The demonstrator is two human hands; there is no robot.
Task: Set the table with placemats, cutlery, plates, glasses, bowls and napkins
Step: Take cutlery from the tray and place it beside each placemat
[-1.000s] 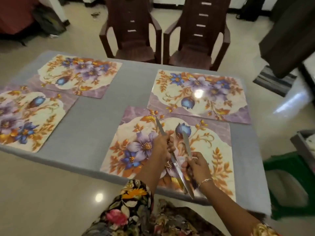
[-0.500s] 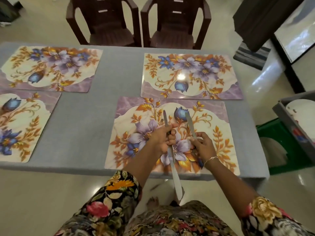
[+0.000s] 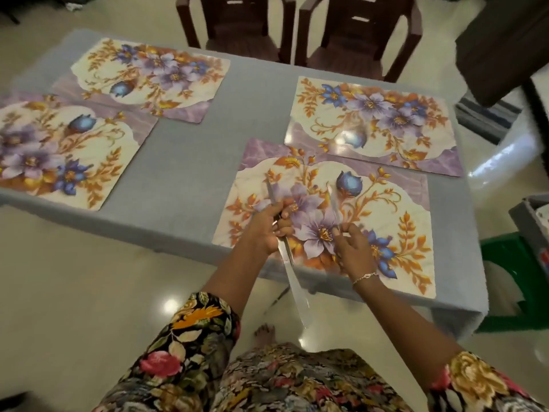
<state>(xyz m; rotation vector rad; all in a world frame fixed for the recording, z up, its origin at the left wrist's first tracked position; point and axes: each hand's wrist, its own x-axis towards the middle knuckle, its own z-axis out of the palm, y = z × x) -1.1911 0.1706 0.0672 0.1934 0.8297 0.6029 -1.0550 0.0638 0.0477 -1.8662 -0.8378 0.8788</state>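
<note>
Table (image 3: 190, 162) in grey cloth carrying four floral placemats (image 3: 148, 81), nearest placemat (image 3: 410, 221) lying under both hands, left hand (image 3: 267, 230) gripping steel cutlery (image 3: 295, 292) around its middle, right hand (image 3: 353, 251) pinching a single knife (image 3: 333, 203), its tip pointing away over that placemat

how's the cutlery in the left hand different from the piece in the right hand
The left hand's cutlery sticks out both sides of the left hand, its long end past the edge of the table; the right hand's piece shows only above the right hand, over the near placemat. The first sits in a fist; the second is pinched at fingertips. Both are silvery metal.
</note>
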